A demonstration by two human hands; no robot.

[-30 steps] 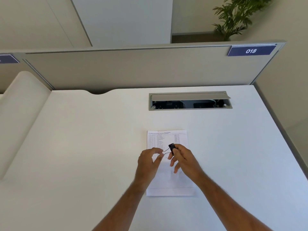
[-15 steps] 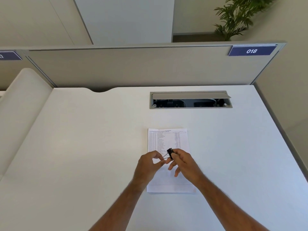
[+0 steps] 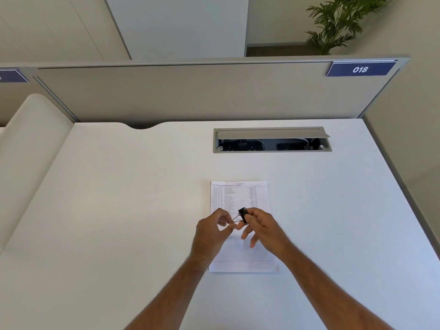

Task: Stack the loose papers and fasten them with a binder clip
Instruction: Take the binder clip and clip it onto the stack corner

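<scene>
A stack of papers (image 3: 240,198) is laid flat on the white table (image 3: 119,210), square to the near edge, its top sheet printed with rows of small text too fine to be read. A black binder clip (image 3: 242,214) is held in the air above the middle of the stack, apart from the sheets. The clip's black body is pinched by the thumb and forefinger of the right hand (image 3: 264,228), the remaining fingers being loosely spread below. The clip's wire handles are gripped between the fingertips of the left hand (image 3: 212,231), which is closed around them. Whether the clip's mouth is sprung apart cannot be told at this size. Both bare forearms are seen entering from the bottom edge. Beyond the papers, a cable tray (image 3: 272,140) with its grey flap raised is set into the table. A beige partition (image 3: 190,94) is stood along the far edge, with a blue label (image 3: 360,69) reading 018 fixed at its upper right. A potted plant (image 3: 338,22) is seen behind the partition.
</scene>
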